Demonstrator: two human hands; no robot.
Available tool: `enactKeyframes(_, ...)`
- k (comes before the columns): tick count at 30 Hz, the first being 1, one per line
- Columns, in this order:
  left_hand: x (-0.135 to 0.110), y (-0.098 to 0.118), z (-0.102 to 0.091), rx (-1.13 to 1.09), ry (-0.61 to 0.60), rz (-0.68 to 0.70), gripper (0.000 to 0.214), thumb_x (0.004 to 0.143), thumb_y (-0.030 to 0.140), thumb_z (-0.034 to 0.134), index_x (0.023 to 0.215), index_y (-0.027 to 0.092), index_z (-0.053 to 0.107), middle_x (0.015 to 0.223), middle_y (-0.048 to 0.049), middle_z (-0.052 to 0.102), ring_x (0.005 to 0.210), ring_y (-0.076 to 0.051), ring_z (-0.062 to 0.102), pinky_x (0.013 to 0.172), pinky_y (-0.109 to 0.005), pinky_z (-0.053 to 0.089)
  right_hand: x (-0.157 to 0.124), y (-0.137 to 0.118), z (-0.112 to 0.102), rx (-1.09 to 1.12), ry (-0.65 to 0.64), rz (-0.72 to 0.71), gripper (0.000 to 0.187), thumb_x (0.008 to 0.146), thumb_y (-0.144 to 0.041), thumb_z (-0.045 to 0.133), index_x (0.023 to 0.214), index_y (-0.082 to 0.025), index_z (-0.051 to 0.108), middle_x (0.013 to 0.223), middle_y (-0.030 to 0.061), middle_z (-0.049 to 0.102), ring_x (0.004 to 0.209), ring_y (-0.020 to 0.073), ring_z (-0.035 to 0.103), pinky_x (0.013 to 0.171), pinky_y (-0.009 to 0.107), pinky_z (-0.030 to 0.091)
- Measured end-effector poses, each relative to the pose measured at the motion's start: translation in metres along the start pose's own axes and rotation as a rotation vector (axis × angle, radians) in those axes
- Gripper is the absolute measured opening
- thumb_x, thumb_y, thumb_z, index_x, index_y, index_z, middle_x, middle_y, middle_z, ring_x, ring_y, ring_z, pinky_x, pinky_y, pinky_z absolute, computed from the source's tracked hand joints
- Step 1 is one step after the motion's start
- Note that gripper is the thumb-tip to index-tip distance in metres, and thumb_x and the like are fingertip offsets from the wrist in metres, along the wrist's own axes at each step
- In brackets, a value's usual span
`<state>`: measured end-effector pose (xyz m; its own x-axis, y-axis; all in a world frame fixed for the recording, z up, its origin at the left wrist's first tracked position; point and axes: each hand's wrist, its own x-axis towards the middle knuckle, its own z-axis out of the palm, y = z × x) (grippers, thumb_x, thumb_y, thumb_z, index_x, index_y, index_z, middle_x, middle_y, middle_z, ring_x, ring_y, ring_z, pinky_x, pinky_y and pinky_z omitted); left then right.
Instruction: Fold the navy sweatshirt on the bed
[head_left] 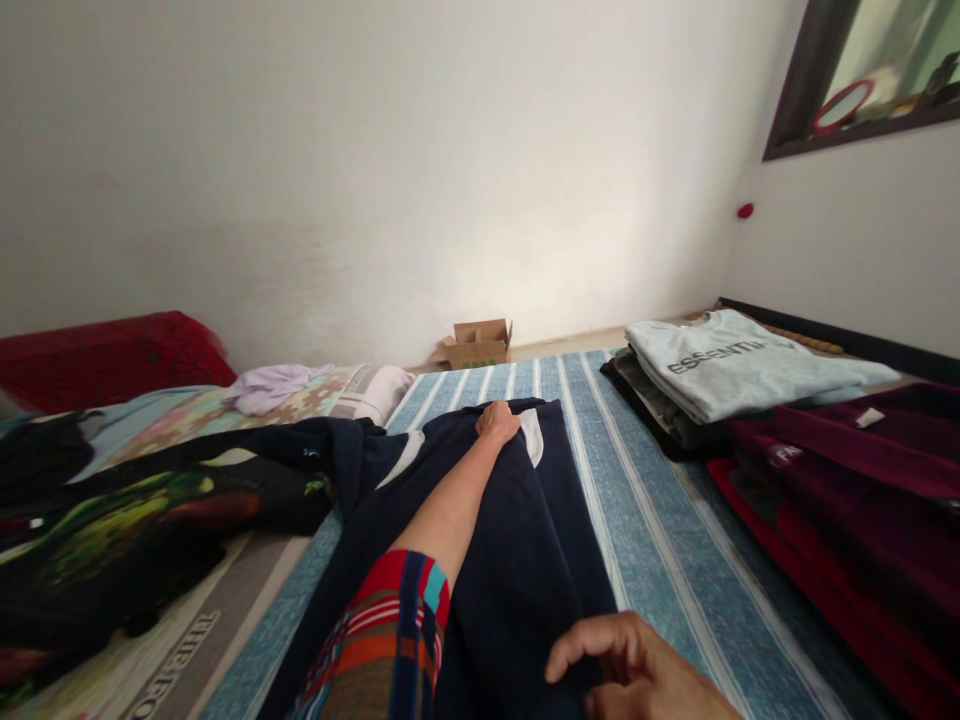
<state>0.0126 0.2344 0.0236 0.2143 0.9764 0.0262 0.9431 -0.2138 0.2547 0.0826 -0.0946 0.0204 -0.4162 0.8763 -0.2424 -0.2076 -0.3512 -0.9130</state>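
we see navy garment (517, 540) spread lengthwise on the striped bed (660, 540) | left hand (496, 420) curled, grip pinching its far edge taut | right hand (637, 670) grip closed on near edge | folded shirts stack (720, 375) set aside at right

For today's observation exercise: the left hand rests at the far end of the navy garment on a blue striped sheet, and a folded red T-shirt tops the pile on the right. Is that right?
Not quite. In the head view the T-shirt topping the pile is light grey with dark lettering, not red. The rest holds: the left hand rests at the far end of the navy garment on the blue striped sheet.
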Motion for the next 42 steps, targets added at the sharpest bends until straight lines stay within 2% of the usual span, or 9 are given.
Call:
enactKeyframes(8, -0.013, -0.006, -0.009, 0.008, 0.019, 0.155, 0.031, 0.081, 0.033, 0.049, 0.102, 0.014, 0.062, 0.110, -0.0122, 0.065, 0.101, -0.024, 0.060, 0.081, -0.029, 0.045, -0.005, 0.009, -0.002, -0.046, 0.163, 0.109, 0.038, 0.060, -0.020, 0.052, 0.096, -0.016, 0.059, 0.037, -0.0104, 0.041, 0.032, 0.0052, 0.033, 0.033, 0.015, 0.020)
enactKeyframes(13, -0.052, -0.015, -0.023, 0.033, 0.035, 0.321, 0.032, 0.084, 0.032, 0.045, 0.110, 0.017, 0.057, 0.122, -0.0098, 0.057, 0.114, -0.022, 0.052, 0.095, -0.030, 0.038, -0.006, 0.011, -0.006, -0.077, 0.105, 0.048, 0.048, 0.069, -0.042, 0.064, 0.107, -0.014, 0.056, 0.052, -0.0055, 0.050, 0.041, 0.0073, 0.047, 0.035, 0.015, 0.032)
enactKeyframes(17, -0.085, -0.023, -0.016, 0.081, -0.079, 0.431, 0.046, 0.086, 0.042, 0.041, 0.121, 0.014, 0.051, 0.139, -0.0125, 0.042, 0.131, -0.024, 0.034, 0.104, -0.033, 0.029, -0.004, 0.011, -0.001, -0.066, 0.129, -0.021, 0.046, 0.067, -0.042, 0.070, 0.102, -0.015, 0.056, 0.053, -0.0103, 0.038, 0.036, 0.0029, 0.036, 0.032, 0.014, 0.033)
enactKeyframes(21, -0.099, -0.027, -0.001, 0.123, -0.259, 0.381, 0.072, 0.088, 0.057, 0.024, 0.141, 0.009, 0.024, 0.152, -0.0150, 0.014, 0.140, -0.026, 0.009, 0.109, -0.044, 0.018, -0.001, 0.011, 0.009, -0.009, 0.270, 0.033, 0.034, 0.063, -0.024, 0.068, 0.093, -0.016, 0.055, 0.050, -0.0126, 0.034, 0.031, 0.0014, 0.029, 0.029, 0.014, 0.031)
enactKeyframes(24, -0.099, -0.028, 0.006, 0.123, -0.306, 0.352, 0.078, 0.087, 0.063, 0.016, 0.144, 0.011, 0.015, 0.153, -0.0121, 0.005, 0.140, -0.025, 0.001, 0.110, -0.046, 0.013, -0.002, 0.008, 0.011, 0.069, 0.247, 0.038, 0.029, 0.060, -0.020, 0.066, 0.086, -0.015, 0.056, 0.048, -0.0121, 0.037, 0.029, 0.0020, 0.032, 0.028, 0.014, 0.029)
enactKeyframes(30, -0.097, -0.030, 0.010, 0.137, -0.273, 0.373, 0.078, 0.086, 0.064, 0.014, 0.144, 0.012, 0.017, 0.153, -0.0111, 0.005, 0.140, -0.025, 0.002, 0.110, -0.046, 0.013, -0.005, 0.005, 0.011, 0.144, 0.209, 0.047, 0.024, 0.056, -0.022, 0.067, 0.076, -0.015, 0.055, 0.045, -0.0121, 0.038, 0.026, 0.0032, 0.036, 0.027, 0.015, 0.030)
enactKeyframes(34, -0.107, -0.022, 0.000, 0.159, -0.230, 0.338, 0.072, 0.088, 0.059, 0.018, 0.143, 0.013, 0.020, 0.153, -0.0109, 0.007, 0.140, -0.024, 0.003, 0.110, -0.047, 0.011, -0.003, 0.008, 0.010, 0.114, 0.212, 0.073, 0.024, 0.055, -0.021, 0.066, 0.076, -0.014, 0.056, 0.049, -0.0108, 0.043, 0.026, 0.0022, 0.036, 0.027, 0.015, 0.032)
enactKeyframes(38, -0.135, -0.012, -0.019, 0.140, -0.194, 0.372, 0.067, 0.090, 0.054, 0.015, 0.141, 0.011, 0.024, 0.153, -0.0129, 0.010, 0.140, -0.023, 0.006, 0.110, -0.044, 0.014, -0.001, 0.010, 0.008, 0.115, 0.210, 0.064, 0.023, 0.056, -0.020, 0.064, 0.077, -0.014, 0.057, 0.050, -0.0101, 0.044, 0.027, 0.0027, 0.036, 0.027, 0.016, 0.034)
enactKeyframes(42, -0.172, -0.013, -0.019, 0.105, -0.301, 0.401, 0.077, 0.087, 0.062, 0.011, 0.142, 0.009, 0.021, 0.152, -0.0148, 0.009, 0.140, -0.024, 0.005, 0.110, -0.044, 0.015, -0.001, 0.010, 0.008, 0.107, 0.202, 0.056, 0.023, 0.056, -0.021, 0.065, 0.075, -0.013, 0.056, 0.051, -0.0089, 0.046, 0.031, 0.0031, 0.038, 0.028, 0.016, 0.037)
